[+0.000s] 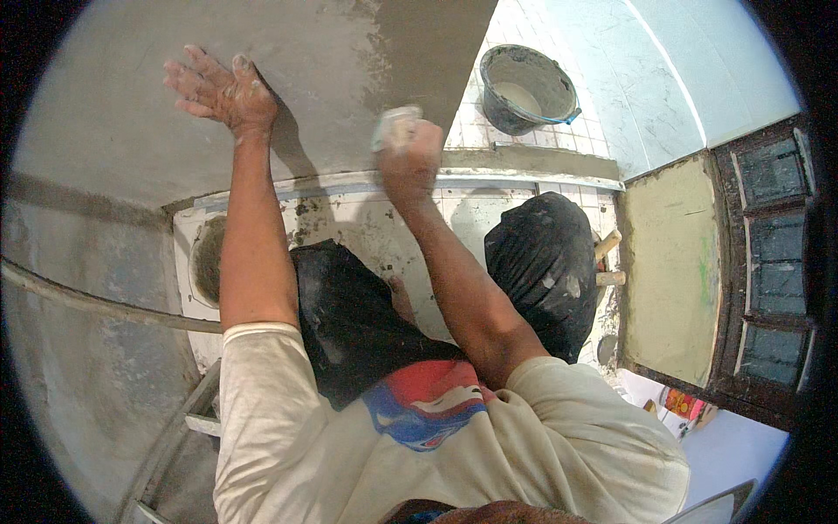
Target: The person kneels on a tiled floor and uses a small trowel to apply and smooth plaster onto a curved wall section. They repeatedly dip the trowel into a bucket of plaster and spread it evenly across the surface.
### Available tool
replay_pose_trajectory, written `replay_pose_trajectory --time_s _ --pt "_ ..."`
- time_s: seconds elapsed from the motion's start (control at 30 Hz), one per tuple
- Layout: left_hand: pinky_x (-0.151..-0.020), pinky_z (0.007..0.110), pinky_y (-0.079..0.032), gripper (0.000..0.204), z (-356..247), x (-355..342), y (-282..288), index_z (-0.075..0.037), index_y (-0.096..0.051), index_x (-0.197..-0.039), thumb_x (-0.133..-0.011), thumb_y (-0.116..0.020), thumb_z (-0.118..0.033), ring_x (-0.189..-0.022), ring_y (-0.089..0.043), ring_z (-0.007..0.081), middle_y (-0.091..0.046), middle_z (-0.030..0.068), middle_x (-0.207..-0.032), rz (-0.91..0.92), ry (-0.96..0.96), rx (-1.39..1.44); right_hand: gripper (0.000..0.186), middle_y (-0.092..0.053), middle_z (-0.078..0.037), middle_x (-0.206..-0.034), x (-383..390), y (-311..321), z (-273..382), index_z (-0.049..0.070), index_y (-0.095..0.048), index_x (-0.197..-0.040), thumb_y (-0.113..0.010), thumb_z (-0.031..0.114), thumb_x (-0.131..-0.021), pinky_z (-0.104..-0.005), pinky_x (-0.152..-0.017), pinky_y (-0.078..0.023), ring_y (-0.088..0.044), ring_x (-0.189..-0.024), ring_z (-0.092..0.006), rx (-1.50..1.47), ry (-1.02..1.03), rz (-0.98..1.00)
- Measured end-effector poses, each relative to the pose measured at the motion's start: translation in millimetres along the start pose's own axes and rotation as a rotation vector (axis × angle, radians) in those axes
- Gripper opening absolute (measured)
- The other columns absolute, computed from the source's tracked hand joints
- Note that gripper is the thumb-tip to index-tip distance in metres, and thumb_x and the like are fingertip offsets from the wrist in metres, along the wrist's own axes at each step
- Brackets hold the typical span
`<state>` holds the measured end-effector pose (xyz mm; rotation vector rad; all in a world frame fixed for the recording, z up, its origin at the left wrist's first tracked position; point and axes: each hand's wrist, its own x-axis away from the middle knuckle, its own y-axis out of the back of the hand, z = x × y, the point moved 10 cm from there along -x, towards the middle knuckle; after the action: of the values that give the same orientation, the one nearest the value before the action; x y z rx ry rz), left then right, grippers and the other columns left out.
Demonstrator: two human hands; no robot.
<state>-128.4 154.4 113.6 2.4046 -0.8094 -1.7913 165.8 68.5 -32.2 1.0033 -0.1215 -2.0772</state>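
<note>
Against the grey plastered wall point(323, 52), my left hand point(225, 94) is open, its fingers spread and its skin smeared with pale plaster. My right hand point(410, 162) is closed on a crumpled whitish wad point(394, 127), held close to the same wall near its darker, damp-looking patch. Motion smears this hand, so I cannot tell whether the wad is paper, cloth or sponge, nor whether it touches the wall.
Beyond the wall's edge, a dark bucket point(546, 80) with a blue handle and grey mix inside stands on white tiles. A low plastered ledge point(532, 163) runs before me. Another round container point(208, 262) sits left; a dark-framed window point(775, 244) is right.
</note>
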Motion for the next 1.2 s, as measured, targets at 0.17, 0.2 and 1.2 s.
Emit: replay_pose_trajectory --time_s 0.17,0.2,1.2 --pt "-0.123 0.075 0.011 0.087 5 -2 0 -0.011 -0.004 -0.177 -0.109 -0.050 -0.042 -0.165 0.020 0.0488 0.014 0.0268 -0.180 -0.014 -0.021 -0.030 0.030 -0.059 -0.026 -0.108 -25 26 -15 -0.004 -0.058 -0.114 -0.071 0.007 -0.089 -0.0537 -0.090 -0.051 -0.063 -0.100 -0.0455 -0.060 -0.039 -0.145" --pt "-0.123 0.075 0.012 0.088 5 -2 -1 -0.011 -0.003 -0.177 -0.109 -0.050 -0.042 -0.164 0.021 0.0489 0.014 0.0267 -0.180 -0.011 -0.017 -0.022 0.030 -0.059 -0.026 -0.108 -23 18 0 -0.004 -0.058 -0.114 -0.071 0.007 -0.090 -0.0533 -0.090 -0.051 -0.063 -0.100 -0.0454 -0.027 0.043 -0.104" --pt "-0.125 0.069 0.015 0.085 6 -1 4 -0.005 -0.002 -0.175 -0.111 -0.046 -0.041 -0.166 0.020 0.0465 0.014 0.0274 -0.180 0.029 0.051 -0.040 0.039 -0.062 -0.012 -0.104 -49 17 17 0.000 -0.051 -0.123 -0.077 0.013 -0.096 -0.0394 -0.085 -0.055 -0.064 -0.093 -0.0212 -0.720 -0.493 -0.167"
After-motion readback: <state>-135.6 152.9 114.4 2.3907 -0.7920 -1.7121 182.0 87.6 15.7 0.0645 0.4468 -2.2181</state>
